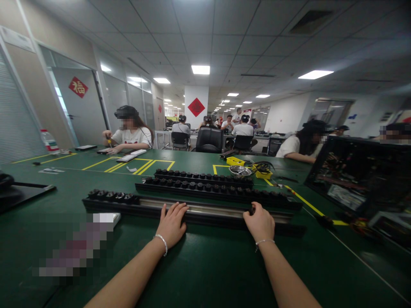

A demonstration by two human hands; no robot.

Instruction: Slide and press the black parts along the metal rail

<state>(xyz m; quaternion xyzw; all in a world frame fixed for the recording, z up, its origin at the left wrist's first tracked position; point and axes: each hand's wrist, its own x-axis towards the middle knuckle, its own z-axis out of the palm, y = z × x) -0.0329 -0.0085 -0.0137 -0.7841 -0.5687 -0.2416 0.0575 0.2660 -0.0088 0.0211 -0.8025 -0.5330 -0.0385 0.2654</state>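
Observation:
A long black channel [218, 215] with a bare metallic inside lies across the bench in front of me. Several black socket modules [111, 196] sit in its left end. My left hand [171, 224] rests on the channel near its middle, fingers stretched over the near wall. Farther right, my right hand [261, 223] pinches a small black piece [252, 209] at the channel; it looks like a socket module, mostly hidden by the fingers. Just beyond lie two more black strips [205, 187], lined with similar round black modules.
On the left are a blurred-out flat object [78, 246] and a black tray [28, 194]. Beyond the strips stand a metal dish [240, 170] and yellow bins [235, 161]. An open computer case [346, 175] is at right. Co-workers sit across the green bench [205, 273] and farther back.

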